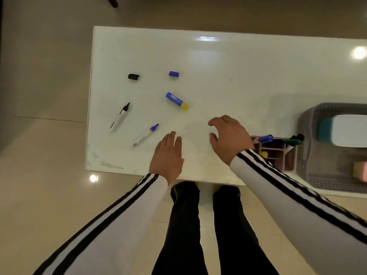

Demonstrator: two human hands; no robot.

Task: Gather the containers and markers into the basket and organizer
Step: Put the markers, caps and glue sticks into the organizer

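Note:
On the white table (248, 76) lie an uncapped black marker (120, 117), an uncapped blue marker (145, 135), a blue glue stick with a yellow cap (177, 101), a loose black cap (133, 76) and a loose blue cap (174, 74). A pink organizer (289, 159) at the right holds a blue-capped marker (263, 138) and a green one (293, 141). Beside it stands a grey basket (309, 155) with a teal and white container (345, 130) and a pink object (360, 171) inside. My left hand (168, 155) hovers open near the blue marker. My right hand (228, 137) hangs open, fingers curled, left of the organizer.
The table's left edge and near edge are close to the markers and my hands. My legs stand just before the near edge. Tiled floor surrounds the table, with a dark object (112, 1) at the top left.

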